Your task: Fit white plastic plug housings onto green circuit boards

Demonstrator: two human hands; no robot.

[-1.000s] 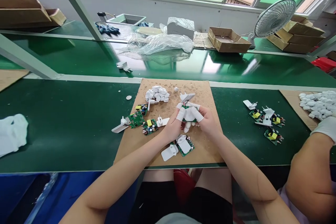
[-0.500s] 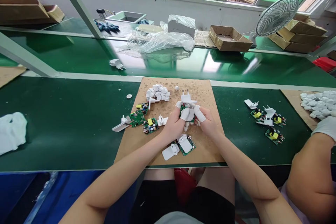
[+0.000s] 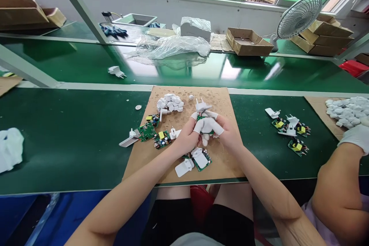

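Note:
Above the cardboard sheet (image 3: 227, 161), my left hand (image 3: 188, 132) and my right hand (image 3: 229, 130) meet, both with white coverings on the fingertips. Between them they grip a green circuit board with a white plug piece (image 3: 202, 106) at its far end, prongs pointing away. My fingers hide most of the board. Just beyond my left hand lies a pile of white pieces (image 3: 170, 103). Circuit boards (image 3: 147, 132) with white plug parts rest left of my hands. Nearer me, another board with a white cover (image 3: 201, 159) lies beside a white plug part (image 3: 184, 167).
More boards (image 3: 296, 146) sit on the green table to the right, near another person's gloved hand (image 3: 353, 138) and a white pile (image 3: 348, 111). A white plug piece (image 3: 117, 71) lies on the green belt (image 3: 178, 73). White cloth (image 3: 10, 149) is at far left.
My fingertips have drawn together over the middle of the board, covering more of it. The plug piece at its far end has tilted slightly. The whole view has shifted a little.

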